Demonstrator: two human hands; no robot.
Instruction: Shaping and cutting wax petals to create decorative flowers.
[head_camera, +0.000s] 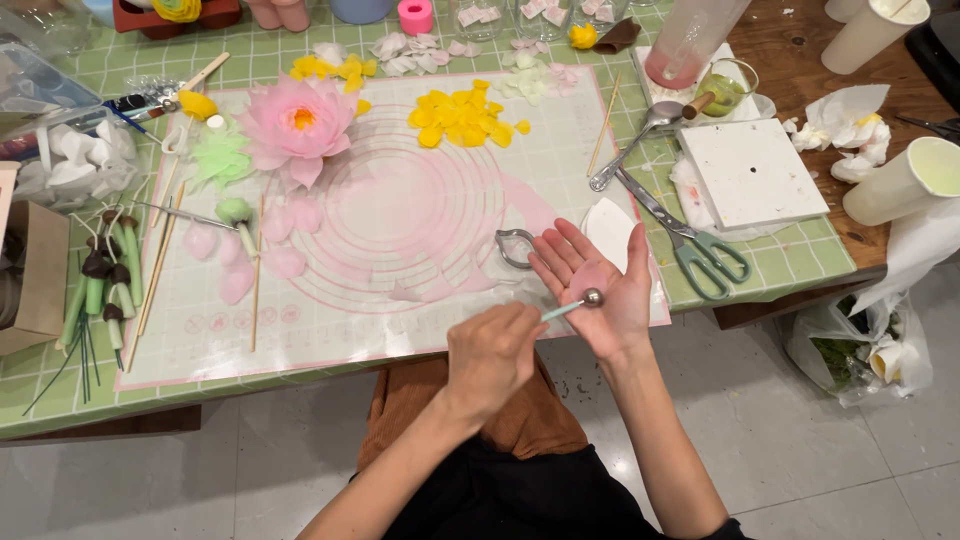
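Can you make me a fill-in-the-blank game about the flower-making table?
1. The left hand holds a ball-tipped tool pressed on a ____ petal lying in the right hand.
2. The finished flower on the mat has a ____ centre.
3. The scissors have ____ handles.
4. The loose pile of petals at the top of the mat is ____.

Missing words: pink; yellow; green; yellow
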